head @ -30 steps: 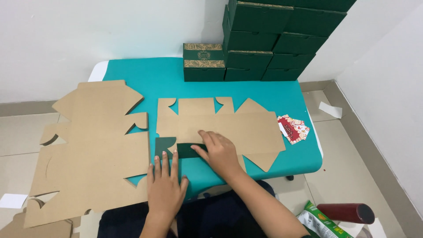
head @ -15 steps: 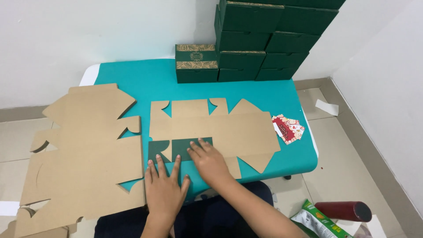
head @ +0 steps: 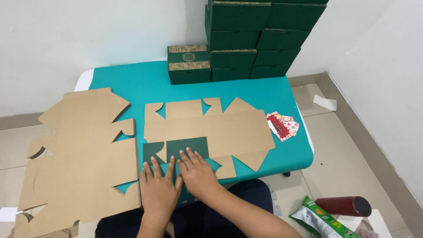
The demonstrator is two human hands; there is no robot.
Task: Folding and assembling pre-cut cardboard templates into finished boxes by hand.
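A teal-covered table carries the work, with a wall of finished dark green boxes stacked at its far edge and a pile of unfolded brown blanks overhanging its left side. The piece in hand is a flat die-cut cardboard blank, brown side up, lying at the centre of the table near the person's edge; its near flap is turned over, showing the green printed face. The left hand and right hand lie side by side, palms down, fingers spread and flat on that flap's fold; neither is closed around anything. Judged from its look, the blank is light, thin and stiff across the panels but yields at the scored lines; it would crease or tear at the notched corners if pulled there. Best taken by the broad panel edges, pressing along the scores. A small red patterned packet lies at the table's right edge.
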